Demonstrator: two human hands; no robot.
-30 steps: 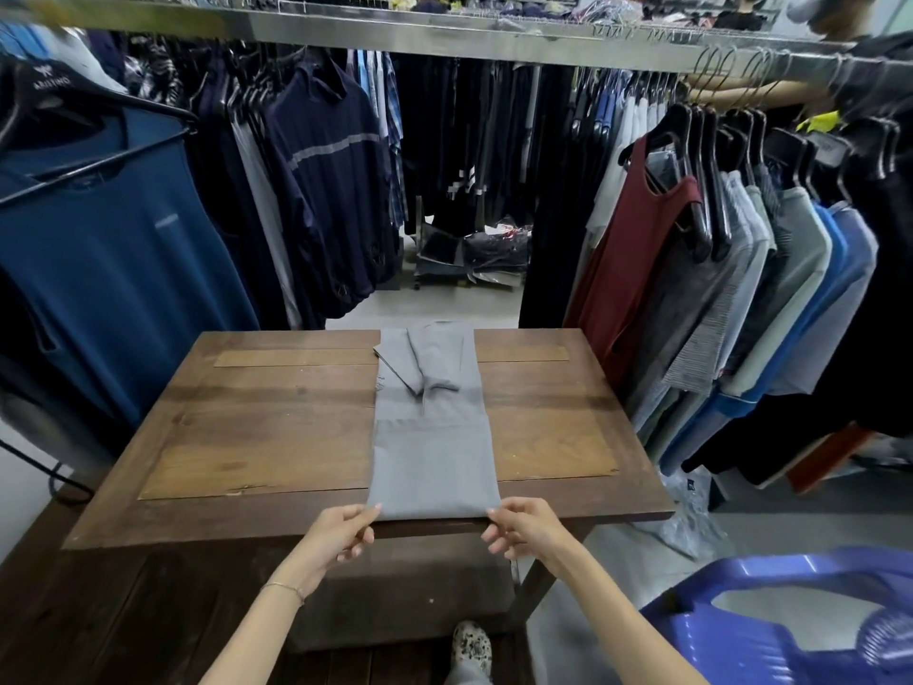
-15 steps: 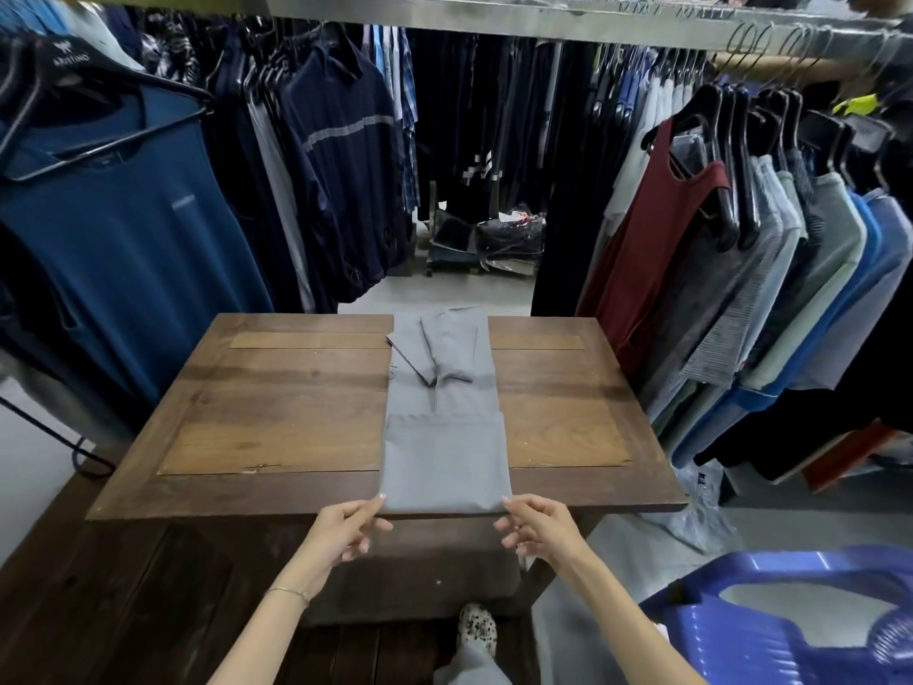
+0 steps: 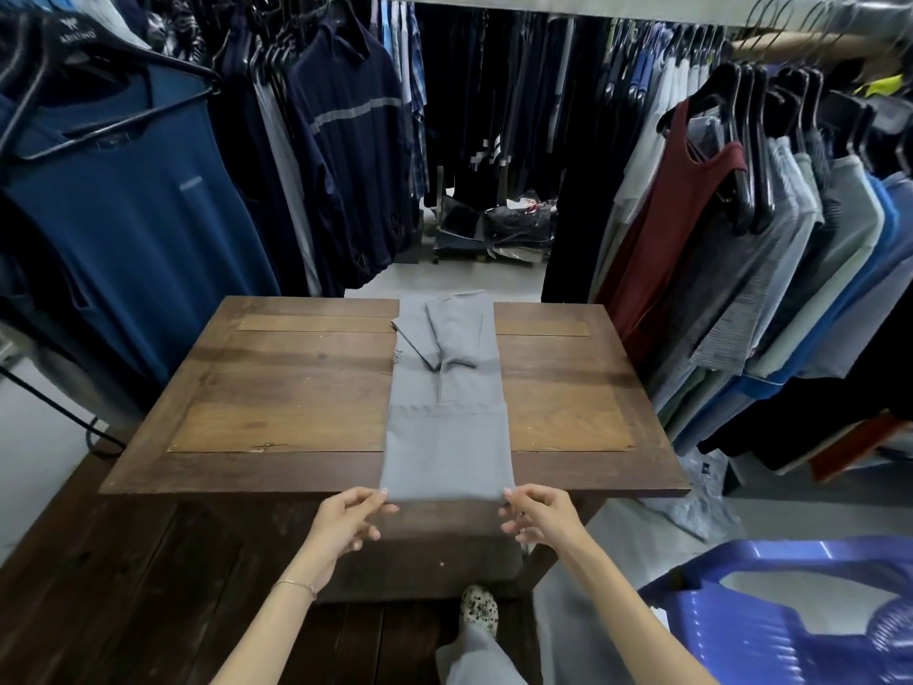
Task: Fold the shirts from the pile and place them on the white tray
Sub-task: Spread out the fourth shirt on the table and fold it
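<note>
The person's left hand (image 3: 352, 520) pinches the near left corner of the grey shirt (image 3: 447, 452), thumb and forefinger closed narrowly on the cloth. The right hand (image 3: 539, 515) takes the near right corner the same way. It is a tight pinch at the folded edge, though how much cloth lies between those fingertips is hard to tell from this angle. Between the two grips runs the shirt's near edge, just over the front rim of the wooden table (image 3: 296, 383). Ahead of the grips the shirt lies flat as a long narrow strip down the middle of the tabletop — its near part doubled over itself, its sleeves folded in at the far end. Out beyond either hand hang racks of clothes, with a blue top (image 3: 123, 200) to the left and a maroon vest (image 3: 682, 215) to the right. Below and to the right of the right hand sits a blue plastic frame (image 3: 770, 630).
</note>
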